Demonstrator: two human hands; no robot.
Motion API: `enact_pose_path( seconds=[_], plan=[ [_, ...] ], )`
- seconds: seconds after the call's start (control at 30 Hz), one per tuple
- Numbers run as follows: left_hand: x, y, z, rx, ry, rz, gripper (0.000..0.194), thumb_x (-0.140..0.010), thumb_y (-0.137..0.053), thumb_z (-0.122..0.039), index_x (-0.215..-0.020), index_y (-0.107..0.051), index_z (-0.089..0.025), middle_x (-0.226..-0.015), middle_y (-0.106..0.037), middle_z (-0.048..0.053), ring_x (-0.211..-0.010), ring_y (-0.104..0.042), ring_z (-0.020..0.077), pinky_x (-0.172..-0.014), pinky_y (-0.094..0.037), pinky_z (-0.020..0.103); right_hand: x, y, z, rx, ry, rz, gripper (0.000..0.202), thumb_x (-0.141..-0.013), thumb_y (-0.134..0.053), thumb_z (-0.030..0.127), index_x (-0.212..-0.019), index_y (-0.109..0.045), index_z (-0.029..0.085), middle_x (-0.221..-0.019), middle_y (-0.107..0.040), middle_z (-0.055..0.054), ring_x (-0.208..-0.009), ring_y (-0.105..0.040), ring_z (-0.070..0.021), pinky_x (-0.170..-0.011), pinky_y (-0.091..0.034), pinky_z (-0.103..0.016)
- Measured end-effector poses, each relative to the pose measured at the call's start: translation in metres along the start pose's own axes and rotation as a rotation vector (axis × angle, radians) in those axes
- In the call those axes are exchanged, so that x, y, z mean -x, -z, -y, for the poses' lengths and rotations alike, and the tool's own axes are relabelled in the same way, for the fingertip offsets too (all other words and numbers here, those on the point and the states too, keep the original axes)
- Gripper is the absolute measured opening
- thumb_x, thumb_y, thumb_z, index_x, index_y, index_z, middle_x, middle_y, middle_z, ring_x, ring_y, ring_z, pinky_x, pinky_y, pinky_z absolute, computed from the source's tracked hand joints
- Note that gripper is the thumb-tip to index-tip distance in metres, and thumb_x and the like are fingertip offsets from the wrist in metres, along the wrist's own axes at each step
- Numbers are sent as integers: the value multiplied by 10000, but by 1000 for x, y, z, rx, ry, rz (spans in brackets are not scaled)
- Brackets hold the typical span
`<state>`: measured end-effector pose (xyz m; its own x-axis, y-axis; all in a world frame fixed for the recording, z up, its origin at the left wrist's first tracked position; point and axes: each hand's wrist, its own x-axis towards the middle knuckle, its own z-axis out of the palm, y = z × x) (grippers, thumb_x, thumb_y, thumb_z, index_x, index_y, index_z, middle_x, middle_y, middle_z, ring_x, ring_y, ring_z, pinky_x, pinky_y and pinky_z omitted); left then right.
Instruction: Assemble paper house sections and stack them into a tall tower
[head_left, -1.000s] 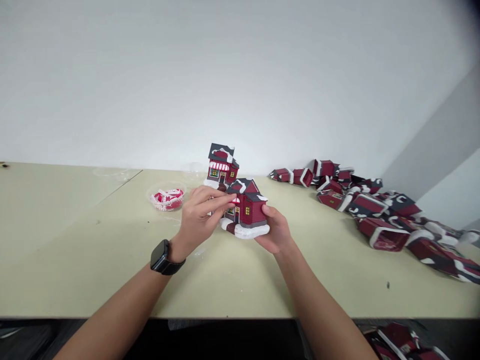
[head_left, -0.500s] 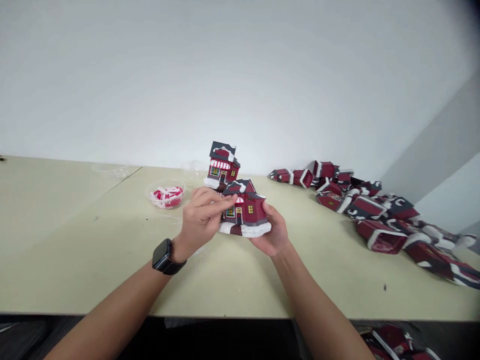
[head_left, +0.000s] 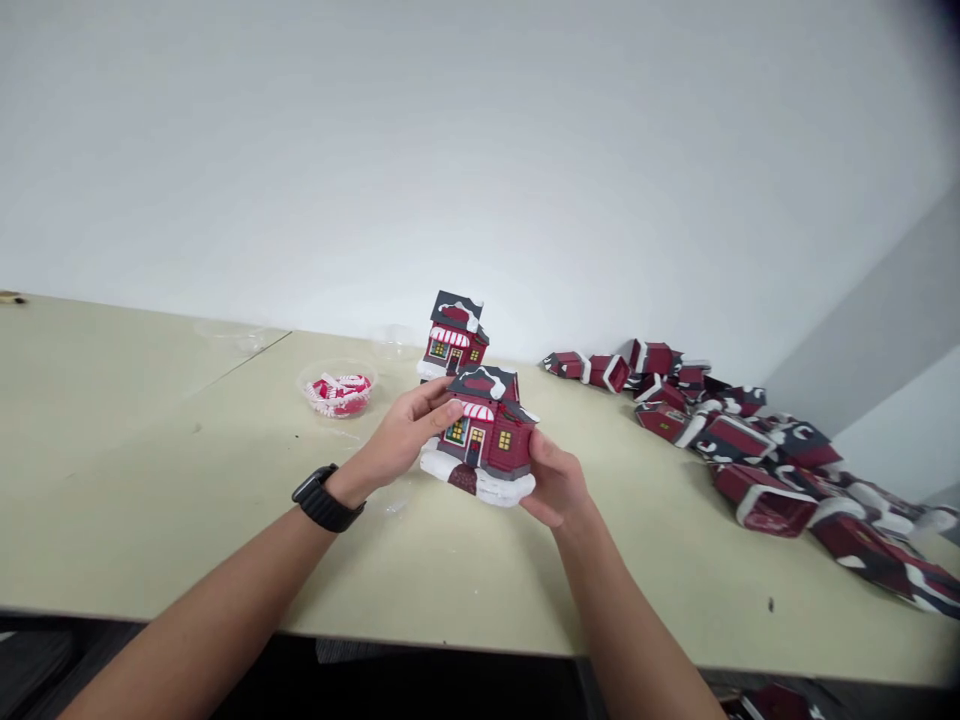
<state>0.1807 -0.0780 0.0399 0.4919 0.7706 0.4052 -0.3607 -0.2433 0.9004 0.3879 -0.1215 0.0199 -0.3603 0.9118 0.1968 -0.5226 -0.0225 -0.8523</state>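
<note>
Between my hands, raised over the table, is a small model house (head_left: 491, 445) with dark red walls, a grey roof with white snow and a snowy base. A red-and-white striped awning (head_left: 477, 411) sits on its front above the window and door. My left hand (head_left: 405, 430), wearing a black watch, grips the house's left side, its thumb at the awning's left end. My right hand (head_left: 556, 480) is wrapped round the right side and lower back; some of its fingers are hidden. Just behind stands a second model house (head_left: 454, 335) with a similar awning, its lower part partly covered.
A clear round tub (head_left: 339, 390) with red and white striped pieces stands left of my hands. Clear plastic lids (head_left: 238, 338) lie behind it. Many more red houses (head_left: 739, 440) lie on their sides in a pile at the right. A wall rises behind the table (head_left: 187, 500).
My left hand has moved from over the front of the house to its left side, uncovering the awning. The house is tilted and a little lower and nearer.
</note>
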Motion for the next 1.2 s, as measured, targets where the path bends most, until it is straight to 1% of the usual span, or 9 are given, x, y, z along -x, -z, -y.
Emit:
enact_pose_path(
  seconds=[0.1, 0.23, 0.4, 0.6, 0.8, 0.87, 0.93, 1.03, 1.2],
  plan=[
    [-2, 2, 1, -17, -52, -70, 551, -879, -836, -492, -1315, -678, -194, -1244, -762, 136, -1078, -752, 261, -906, -619, 384, 1, -2, 4, 91, 60, -70, 574, -819, -856, 542, -1306, -689, 287, -1307, -758, -53, -1131, -738, -275, -948, -612, -389],
    [-3, 0, 7, -157, -167, -138, 605, -767, -943, -393, -1278, -681, -202, -1189, -780, 137, -1059, -763, 259, -920, -644, 416, 0, -5, 4, 224, 180, -109, 572, -815, -888, 516, -1313, -687, 318, -1328, -735, -42, -1136, -721, -265, -944, -613, -368],
    [-2, -6, 14, -256, -209, -157, 612, -772, -935, -395, -1288, -678, -190, -1147, -790, 142, -1005, -772, 250, -897, -656, 424, -1, -9, 3, 397, 221, -189, 451, -838, -899, 414, -1245, -734, 312, -1183, -778, -26, -1035, -723, -230, -896, -625, -341],
    [1, -9, 14, -286, -243, -141, 602, -800, -917, -410, -1300, -661, -195, -1136, -783, 138, -1026, -758, 254, -895, -643, 424, 2, -12, 10, 447, 274, -160, 420, -823, -905, 405, -1200, -760, 289, -1144, -786, -33, -1018, -726, -233, -910, -625, -368],
    [3, -4, 4, -428, -347, -78, 672, -865, -851, -505, -1431, -596, -247, -1383, -699, 167, -1221, -699, 287, -999, -596, 436, 1, -12, 10, 431, 364, -212, 437, -811, -916, 383, -1208, -753, 301, -1172, -777, -39, -1040, -724, -243, -923, -623, -378],
    [4, 1, 2, -556, -458, -172, 603, -954, -742, -532, -1463, -583, -251, -1412, -680, 165, -1248, -671, 284, -1022, -562, 446, -2, -13, 19, 391, 472, -297, 454, -790, -930, 361, -1198, -738, 310, -1210, -763, -37, -1089, -717, -249, -971, -613, -388],
    [3, 7, 3, -697, -568, -371, 421, -1043, -612, -495, -1374, -634, -236, -1292, -722, 138, -1170, -669, 255, -989, -532, 433, -11, -15, 35, 365, 598, -385, 467, -803, -916, 365, -1218, -705, 326, -1246, -743, -35, -1143, -705, -251, -1011, -604, -402],
    [0, 13, 10, -812, -591, -620, 291, -1068, -570, -438, -1247, -646, -221, -1209, -718, 101, -1102, -641, 228, -952, -496, 403, -38, -20, 71, 426, 728, -421, 492, -841, -874, 430, -1274, -652, 354, -1255, -719, -37, -1212, -687, -262, -1031, -605, -426],
    [-4, 20, 25, -925, -500, -688, 274, -1085, -517, -427, -1241, -615, -224, -1229, -701, 94, -1108, -615, 231, -1000, -454, 415, -109, -31, 120, 571, 749, -255, 571, -823, -858, 542, -1308, -616, 361, -1272, -707, -49, -1266, -666, -307, -974, -631, -467]
  ],
)
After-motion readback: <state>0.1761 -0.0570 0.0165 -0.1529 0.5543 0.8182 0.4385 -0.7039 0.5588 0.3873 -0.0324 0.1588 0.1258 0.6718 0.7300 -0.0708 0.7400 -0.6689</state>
